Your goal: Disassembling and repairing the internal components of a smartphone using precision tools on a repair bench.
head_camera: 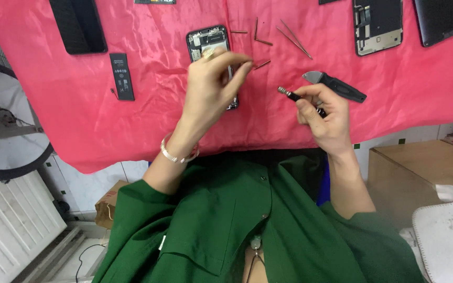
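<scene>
Nearest to me is my own dark green buttoned shirt (pixel 247 225), filling the bottom of the view, with a silver bangle (pixel 178 153) on my left wrist. Beyond it the worktop is covered by a wrinkled bright pink satin cloth (pixel 106 131) that hangs over the near edge. Below the cloth on the left I can see white tiled floor and a white ribbed panel (pixel 11 225); on the right stands a brown cardboard box (pixel 420 167).

My left hand (pixel 211 84) is raised over an opened black smartphone body with its insides showing (pixel 209 42), which lies at the far middle of the cloth. The fingers are pinched together on a thin reddish-brown stick (pixel 245 67); whether they also touch the phone I cannot tell.

My right hand (pixel 323 118) is just to the right, its grip clamped round a slim black screwdriver with a silver tip (pixel 292 95) that points left. Just beyond it lies a black-handled prying tool with a grey blade (pixel 336 85).

Far on the cloth are metal tweezers (pixel 294 39), a few more thin sticks (pixel 260 39), a flat black rectangular battery (pixel 122 76) to the left, a black phone screen (pixel 78 25) at far left, and another opened phone body (pixel 377 26) at far right.
</scene>
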